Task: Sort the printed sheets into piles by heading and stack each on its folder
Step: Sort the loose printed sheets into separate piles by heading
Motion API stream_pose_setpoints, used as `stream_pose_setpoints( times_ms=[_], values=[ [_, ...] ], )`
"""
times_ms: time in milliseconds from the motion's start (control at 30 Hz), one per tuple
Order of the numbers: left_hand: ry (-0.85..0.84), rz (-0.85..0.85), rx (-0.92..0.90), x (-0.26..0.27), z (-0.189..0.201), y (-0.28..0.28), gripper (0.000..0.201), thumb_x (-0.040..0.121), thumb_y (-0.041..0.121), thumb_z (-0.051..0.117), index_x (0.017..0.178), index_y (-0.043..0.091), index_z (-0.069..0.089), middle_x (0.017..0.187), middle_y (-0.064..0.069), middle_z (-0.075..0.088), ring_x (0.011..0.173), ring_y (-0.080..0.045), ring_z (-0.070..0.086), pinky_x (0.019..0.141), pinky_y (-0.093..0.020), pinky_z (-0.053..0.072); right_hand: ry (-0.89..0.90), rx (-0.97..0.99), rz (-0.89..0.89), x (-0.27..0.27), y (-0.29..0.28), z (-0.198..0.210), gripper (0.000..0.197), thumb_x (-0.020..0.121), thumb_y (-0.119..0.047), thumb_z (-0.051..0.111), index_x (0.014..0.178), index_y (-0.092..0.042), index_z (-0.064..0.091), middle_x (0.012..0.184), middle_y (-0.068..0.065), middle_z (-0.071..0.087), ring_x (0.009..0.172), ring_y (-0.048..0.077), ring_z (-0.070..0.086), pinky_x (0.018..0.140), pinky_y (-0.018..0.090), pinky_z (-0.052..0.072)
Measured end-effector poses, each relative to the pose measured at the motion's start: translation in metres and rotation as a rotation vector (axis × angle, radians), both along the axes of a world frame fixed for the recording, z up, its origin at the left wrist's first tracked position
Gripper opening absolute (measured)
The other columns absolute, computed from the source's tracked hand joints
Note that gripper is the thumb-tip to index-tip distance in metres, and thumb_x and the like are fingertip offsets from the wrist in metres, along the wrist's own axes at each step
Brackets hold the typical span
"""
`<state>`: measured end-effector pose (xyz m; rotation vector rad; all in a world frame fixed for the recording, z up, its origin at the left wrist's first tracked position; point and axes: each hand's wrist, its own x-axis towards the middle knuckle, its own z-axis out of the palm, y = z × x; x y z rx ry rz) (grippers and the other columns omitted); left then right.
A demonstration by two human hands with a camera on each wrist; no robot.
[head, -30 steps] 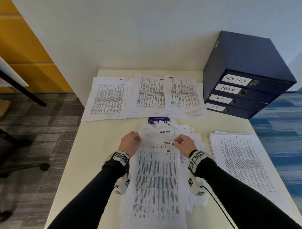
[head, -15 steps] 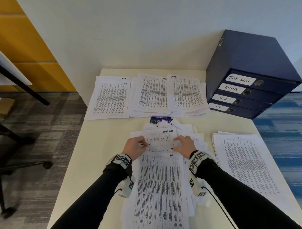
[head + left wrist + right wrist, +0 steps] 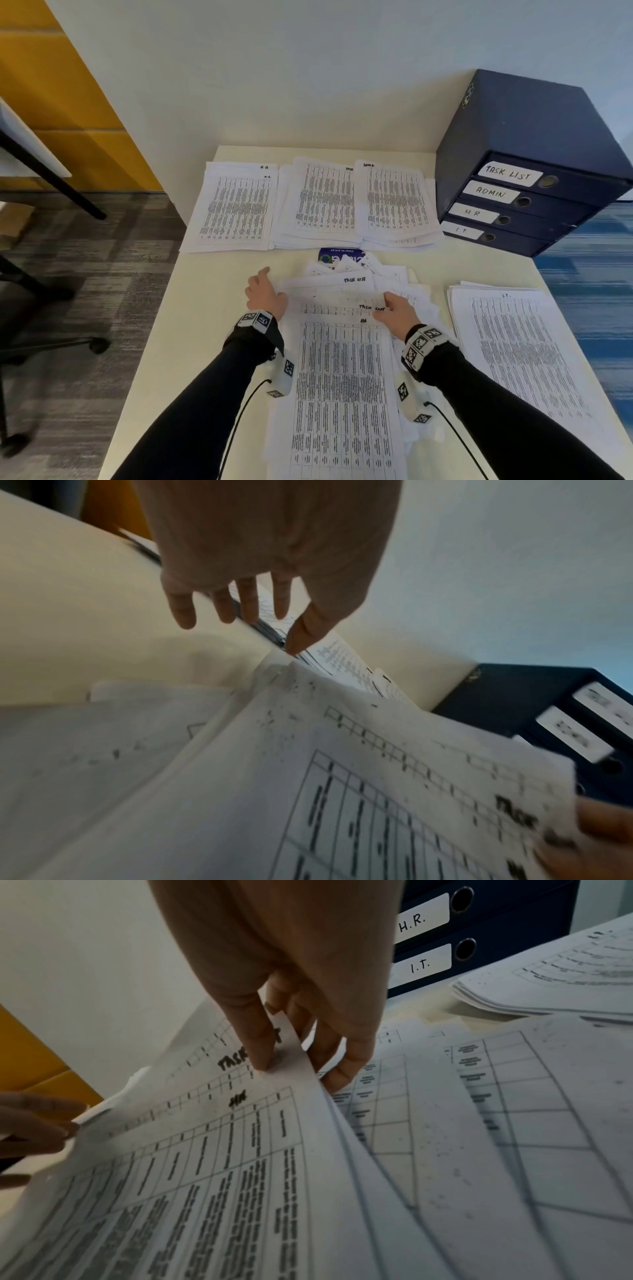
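Cream tabletop (image 3: 191, 342) pushed up against a white wall is carrying all of this, with grey carpet showing off to the left. Nearest the camera, a messy heap of unsorted printed sheets (image 3: 342, 394) is lying between the two black sleeves, and the top page is showing an "HR" heading. The right hand (image 3: 394, 313) is pinching the top right corner of a "Task List" sheet (image 3: 339, 301), thumb on top and fingers curled underneath, and that corner is lifting off the heap in the right wrist view. The left hand (image 3: 265, 294) is hovering at the left edge of the heap with fingers spread and relaxed, holding nothing; whether its palm is touching the paper edge I can't tell. Off to the right, well apart from the heap, a neat IT pile (image 3: 513, 349) is sitting by the table edge. Just past the heap a small blue card (image 3: 337, 255) is peeking out. Further back three piles are lining up side by side: the HR pile (image 3: 236, 205) on the left, the Task List pile (image 3: 322, 202) in the middle, the Admin pile (image 3: 397, 202) overlapping its right edge. At the back right four dark blue folders (image 3: 534, 144) are lying stacked flat, labelled Task List, Admin, HR and IT from top to bottom.
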<state>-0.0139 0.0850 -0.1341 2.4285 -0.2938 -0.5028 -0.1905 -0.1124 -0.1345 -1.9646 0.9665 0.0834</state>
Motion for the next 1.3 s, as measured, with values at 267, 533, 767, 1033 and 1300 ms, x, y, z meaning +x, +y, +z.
stream_pose_setpoints(
  times_ms=[267, 533, 767, 1033, 1300],
  values=[
    [0.045, -0.089, -0.08, 0.008, -0.004, 0.003, 0.049, 0.085, 0.008, 0.06, 0.132, 0.014, 0.045, 0.125, -0.009, 0.039, 0.106, -0.028, 0.055, 0.094, -0.036, 0.046, 0.017, -0.039, 0.038, -0.011, 0.0, -0.004, 0.013, 0.086, -0.011, 0.062, 0.089, -0.001, 0.055, 0.082, 0.008, 0.055, 0.075, 0.021, 0.048, 0.06, 0.023, 0.036],
    [-0.037, -0.133, -0.086, 0.006, 0.007, -0.003, 0.013, 0.085, 0.011, 0.059, 0.096, 0.019, 0.063, 0.095, -0.002, 0.061, 0.088, -0.021, 0.06, 0.076, -0.027, 0.045, 0.038, -0.058, 0.034, -0.018, 0.004, -0.006, 0.008, 0.087, -0.011, 0.06, 0.087, -0.011, 0.052, 0.089, 0.006, 0.057, 0.077, 0.019, 0.052, 0.056, 0.017, 0.034],
    [-0.026, -0.302, -0.229, -0.013, 0.011, 0.013, 0.014, 0.082, 0.016, 0.069, 0.075, 0.025, 0.059, 0.078, -0.001, 0.071, 0.08, -0.018, 0.065, 0.069, -0.023, 0.044, -0.005, -0.049, -0.039, -0.02, -0.004, -0.003, 0.021, 0.085, -0.011, 0.064, 0.103, -0.001, 0.063, 0.11, 0.006, 0.045, 0.101, 0.02, 0.048, 0.087, 0.023, 0.034],
    [-0.151, -0.278, -0.069, -0.015, 0.014, 0.003, 0.013, 0.091, 0.016, 0.057, 0.092, 0.005, 0.063, 0.084, -0.011, 0.068, 0.081, -0.029, 0.059, 0.066, -0.027, 0.033, 0.017, -0.006, -0.087, -0.022, -0.002, -0.009, 0.023, 0.084, -0.014, 0.065, 0.099, 0.004, 0.06, 0.103, 0.016, 0.066, 0.096, 0.027, 0.058, 0.079, 0.025, 0.038],
    [-0.255, -0.48, 0.204, -0.016, 0.004, -0.001, 0.044, 0.091, 0.004, 0.05, 0.131, 0.02, 0.045, 0.126, -0.008, 0.037, 0.102, -0.026, 0.05, 0.076, -0.035, 0.05, 0.063, -0.091, -0.073, -0.017, 0.011, -0.01, 0.022, 0.083, -0.015, 0.064, 0.074, -0.01, 0.045, 0.085, 0.007, 0.053, 0.081, 0.021, 0.047, 0.07, 0.027, 0.036]
  ],
)
